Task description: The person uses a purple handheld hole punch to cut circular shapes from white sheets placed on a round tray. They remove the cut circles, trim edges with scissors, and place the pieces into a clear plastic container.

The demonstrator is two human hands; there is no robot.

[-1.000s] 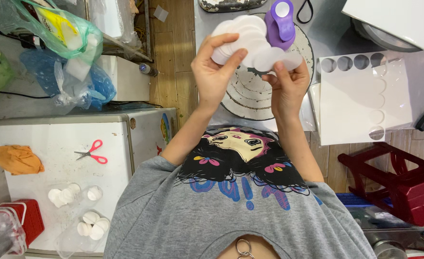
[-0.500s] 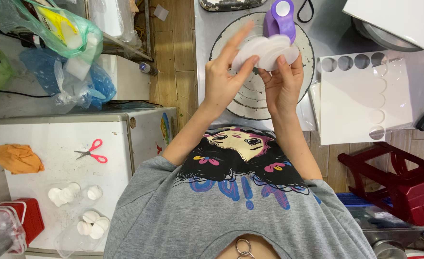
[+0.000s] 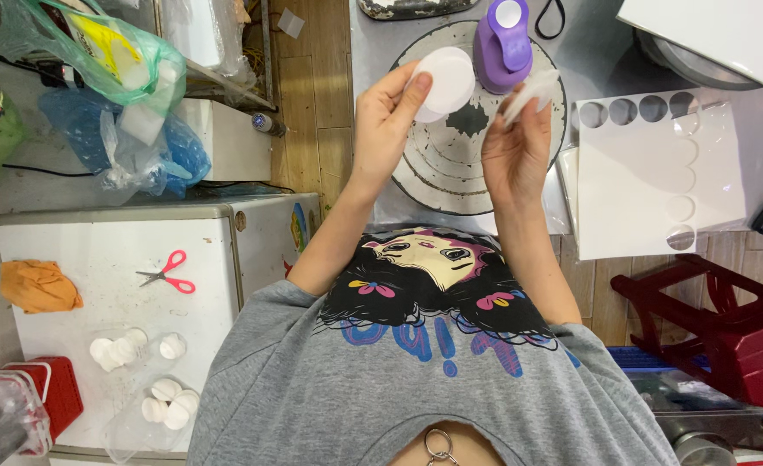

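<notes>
Both forearms reached up over the round turntable point(image 3: 450, 185). The left hand point(image 3: 386, 116) pinched one white paper disc point(image 3: 444, 82) between thumb and fingers above the turntable's top edge. The right hand point(image 3: 515, 142) gripped a thin clear film piece point(image 3: 532, 91) beside one purple punch point(image 3: 502, 43).

Pink scissors point(image 3: 167, 273), orange cloth point(image 3: 38, 286), red stool point(image 3: 718, 324).
</notes>
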